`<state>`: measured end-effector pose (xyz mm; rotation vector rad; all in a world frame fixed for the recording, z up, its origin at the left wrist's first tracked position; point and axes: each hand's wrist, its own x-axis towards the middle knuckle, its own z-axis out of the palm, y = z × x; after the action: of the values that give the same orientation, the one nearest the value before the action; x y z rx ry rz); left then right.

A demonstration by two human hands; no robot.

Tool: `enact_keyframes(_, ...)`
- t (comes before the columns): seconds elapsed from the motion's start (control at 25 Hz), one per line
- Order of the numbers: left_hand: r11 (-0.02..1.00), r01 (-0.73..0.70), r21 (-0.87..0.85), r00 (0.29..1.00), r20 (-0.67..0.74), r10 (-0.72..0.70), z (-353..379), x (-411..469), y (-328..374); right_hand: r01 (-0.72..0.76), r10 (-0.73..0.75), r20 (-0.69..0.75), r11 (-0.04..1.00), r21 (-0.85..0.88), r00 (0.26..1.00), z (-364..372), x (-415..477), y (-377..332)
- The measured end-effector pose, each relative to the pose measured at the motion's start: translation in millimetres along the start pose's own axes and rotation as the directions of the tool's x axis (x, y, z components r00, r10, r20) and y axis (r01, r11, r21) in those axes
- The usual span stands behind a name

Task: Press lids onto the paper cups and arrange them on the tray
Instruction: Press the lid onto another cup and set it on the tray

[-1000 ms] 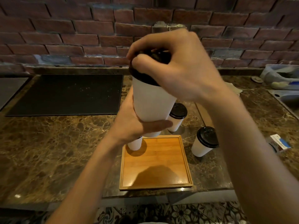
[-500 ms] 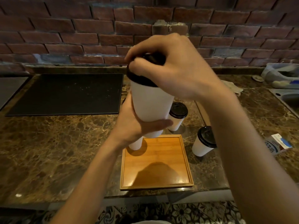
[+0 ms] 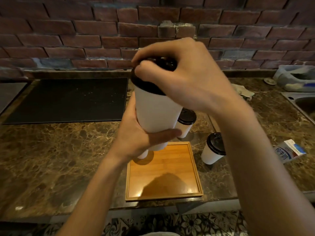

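While left hand (image 3: 136,138) grips cup (image 3: 156,111) and right hand (image 3: 187,77) clamps lid (image 3: 144,84), two lidded cups (image 3: 185,123) (image 3: 213,149) beside tray (image 3: 163,167).

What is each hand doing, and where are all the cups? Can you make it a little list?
left hand: holds held cup by its side, in the air
right hand: grips black lid on top of it
tray: wooden; tray cup at far left corner, mostly hidden
counter: far cup and near cup, both lidded, off the tray
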<state>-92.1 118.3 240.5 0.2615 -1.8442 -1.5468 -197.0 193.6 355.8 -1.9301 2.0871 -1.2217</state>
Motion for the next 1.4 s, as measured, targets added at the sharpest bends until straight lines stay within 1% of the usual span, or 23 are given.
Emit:
enact_keyframes(0.08,0.99,0.115,-0.085,0.974,0.206,-0.095,-9.7,2.4,-0.9,0.067,-0.089,0.17,0.989,0.131,0.981,-11.4,1.1,3.7)
enact_keyframes(0.12,0.983,0.154,-0.105,0.96,0.251,-0.124,-10.5,1.9,-2.3,0.064,-0.098,0.236,0.987,0.148,0.967,-13.7,1.6,6.0)
enact_keyframes(0.2,0.991,0.12,-0.064,0.981,0.163,-0.109,-1.8,-0.5,-5.9,-0.017,0.013,0.286,1.0,0.01,0.958,-7.1,2.8,7.4)
enact_keyframes(0.28,0.997,0.079,-0.004,0.997,-0.016,-0.079,12.6,-2.7,-7.5,-0.134,0.167,0.125,0.961,-0.242,0.978,9.9,3.7,7.7)
enact_keyframes(0.32,0.997,0.076,-0.02,0.992,-0.095,-0.077,17.7,-4.4,-7.2,-0.17,0.18,0.006,0.936,-0.307,0.984,15.5,2.6,5.4)
enact_keyframes(0.36,0.998,0.054,-0.029,0.988,-0.142,-0.058,19.6,-4.9,-7.3,-0.137,0.116,-0.084,0.944,-0.3,0.99,16.0,1.8,2.8)
enact_keyframes(0.4,1.0,0.024,-0.014,0.99,-0.138,-0.026,17.9,-4.6,-7.2,-0.065,0.042,-0.098,0.968,-0.243,0.994,12.1,2.0,0.8)
enact_keyframes(0.48,0.999,0.033,-0.011,0.999,0.009,-0.033,6.2,-1.7,-7.3,0.103,-0.101,0.047,0.994,-0.045,0.994,-1.4,3.5,2.8)
enact_keyframes(0.56,0.992,0.121,-0.047,0.975,0.195,-0.109,-4.9,0.6,-6.3,0.161,-0.186,0.204,0.978,0.135,0.961,-11.6,4.1,7.4)
enact_keyframes(0.6,0.986,0.156,-0.05,0.957,0.254,-0.139,-7.6,1.6,-6.0,0.153,-0.196,0.247,0.971,0.181,0.949,-14.2,4.1,9.4)
enact_keyframes(0.68,0.989,0.143,-0.027,0.962,0.237,-0.132,-5.8,0.8,-6.2,0.102,-0.132,0.276,0.988,0.119,0.952,-12.5,4.0,11.9)
enact_keyframes(0.76,0.997,0.074,0.012,0.991,0.113,-0.075,1.9,0.2,-5.8,0.017,-0.001,0.195,0.996,-0.083,0.981,-1.4,3.7,10.9)
enact_keyframes(0.84,0.999,0.024,0.044,1.0,-0.016,-0.023,10.2,-0.1,-6.4,-0.101,0.106,0.005,0.959,-0.264,0.994,10.3,4.2,7.4)
enact_keyframes(0.88,0.999,0.017,0.047,0.999,-0.049,-0.015,12.1,-0.6,-6.6,-0.101,0.086,-0.068,0.955,-0.279,0.994,11.4,3.9,4.9)
enact_keyframes(0.92,0.999,0.018,0.04,0.999,-0.051,-0.016,10.8,-0.8,-6.4,-0.051,0.031,-0.085,0.968,-0.245,0.996,9.2,4.3,1.6)
enact_keyframes(0.96,0.999,0.032,0.014,0.999,-0.018,-0.032,7.3,0.2,-6.4,0.039,-0.044,-0.029,0.986,-0.162,0.999,4.0,4.9,0.0)
enact_keyframes(1.04,0.992,0.099,-0.079,0.987,0.135,-0.087,-1.5,1.9,-4.7,0.208,-0.211,0.164,0.977,0.036,0.963,-9.2,3.2,-0.3)
enact_keyframes(1.08,0.988,0.119,-0.101,0.975,0.201,-0.097,-5.1,2.3,-3.8,0.237,-0.253,0.229,0.967,0.096,0.94,-13.8,2.0,0.5)
enact_keyframes(1.12,0.989,0.118,-0.093,0.973,0.212,-0.096,-6.4,2.5,-2.7,0.222,-0.24,0.262,0.97,0.097,0.935,-15.5,1.5,1.8)
enact_keyframes(1.2,0.998,0.061,-0.022,0.993,0.103,-0.059,-1.0,2.2,-2.6,0.085,-0.069,0.214,0.994,-0.067,0.974,-8.3,1.0,2.5)
enact_keyframes(1.28,0.999,0.033,0.042,0.999,-0.044,-0.031,7.5,2.1,0.2,-0.09,0.103,0.038,0.963,-0.253,0.994,6.9,-0.1,1.4)
enact_keyframes(1.32,0.998,0.026,0.049,0.996,-0.083,-0.022,10.1,2.1,0.9,-0.125,0.118,-0.04,0.949,-0.291,0.992,12.2,-0.3,0.8)
enact_keyframes(1.4,0.998,-0.002,0.065,0.998,-0.056,0.005,8.2,4.3,0.5,-0.073,0.048,-0.112,0.97,-0.234,0.993,10.4,2.1,0.2)
